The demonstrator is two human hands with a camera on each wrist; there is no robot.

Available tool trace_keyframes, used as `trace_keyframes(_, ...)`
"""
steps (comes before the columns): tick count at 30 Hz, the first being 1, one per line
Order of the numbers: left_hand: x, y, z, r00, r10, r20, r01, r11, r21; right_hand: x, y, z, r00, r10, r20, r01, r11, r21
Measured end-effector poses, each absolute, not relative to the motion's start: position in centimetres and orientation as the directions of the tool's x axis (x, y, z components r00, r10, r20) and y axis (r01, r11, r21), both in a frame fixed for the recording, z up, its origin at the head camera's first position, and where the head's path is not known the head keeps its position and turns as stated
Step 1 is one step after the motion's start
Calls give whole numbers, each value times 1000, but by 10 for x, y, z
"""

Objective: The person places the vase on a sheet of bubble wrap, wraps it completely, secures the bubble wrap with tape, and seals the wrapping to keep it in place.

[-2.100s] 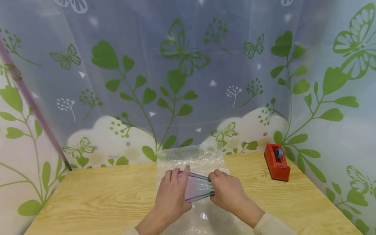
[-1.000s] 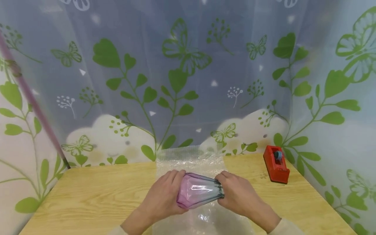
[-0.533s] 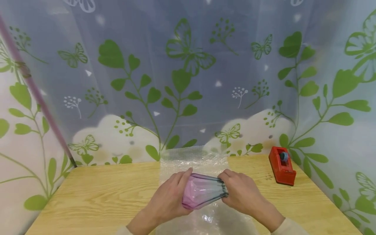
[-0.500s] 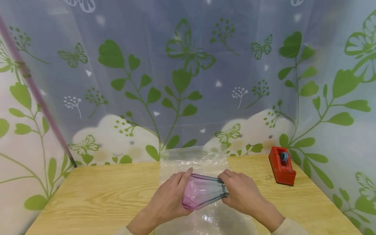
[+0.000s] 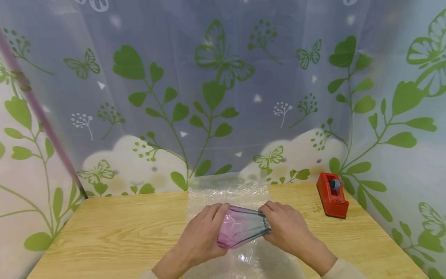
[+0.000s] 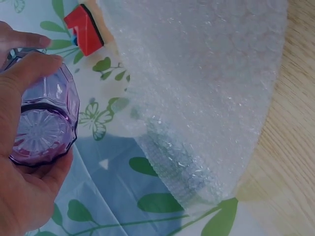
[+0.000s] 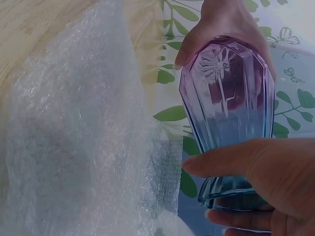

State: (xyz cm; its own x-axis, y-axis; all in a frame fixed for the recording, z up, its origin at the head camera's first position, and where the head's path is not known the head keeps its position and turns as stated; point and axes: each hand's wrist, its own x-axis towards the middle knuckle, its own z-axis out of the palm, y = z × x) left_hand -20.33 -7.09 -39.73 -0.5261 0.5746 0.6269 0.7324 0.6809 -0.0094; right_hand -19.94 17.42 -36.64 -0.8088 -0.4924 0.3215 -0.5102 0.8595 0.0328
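A faceted glass vase (image 5: 242, 226), pink-purple at its base and blue-green toward its mouth, lies sideways between both hands above the table. My left hand (image 5: 205, 230) grips the wide purple base; in the left wrist view the thick round bottom (image 6: 42, 132) shows between thumb and fingers. At the narrow neck my right hand (image 5: 287, 228) holds on, thumb across the glass and fingers beneath, as the right wrist view shows near the flared rim (image 7: 231, 194). Below the vase a sheet of bubble wrap (image 5: 228, 192) is spread out.
A red tape dispenser (image 5: 332, 195) with a small roll stands at the table's back right. The bubble wrap's far end reaches up against the printed curtain (image 5: 223, 116) behind the wooden table (image 5: 132, 228). A pink pole (image 5: 45, 120) slants along the left.
The vase has shifted slightly right and turned a little, showing more of its purple base than two seconds ago. Both hands have kept hold of it. The last half second brings hardly any movement.
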Motion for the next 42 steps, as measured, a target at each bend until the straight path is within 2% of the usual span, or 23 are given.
trace_keyframes(12, -200, -75, -399, -525, 578, 625, 727, 687, -25, -195, 175, -370, -770, -520, 370, -545, 837, 44)
trace_keyframes(21, -201, -75, -404, -498, 582, 643, 725, 686, -59, -187, 172, -369, -815, -500, 293, -515, 857, 30)
trace_keyframes(32, -201, -72, -403, -468, 600, 648, 727, 679, -104, -187, 159, -372, -748, -550, 372, -581, 814, 34)
trace_keyframes(42, -200, -69, -402, -448, 614, 650, 728, 672, -133, -186, 143, -375, -721, -562, 406, -603, 797, 34)
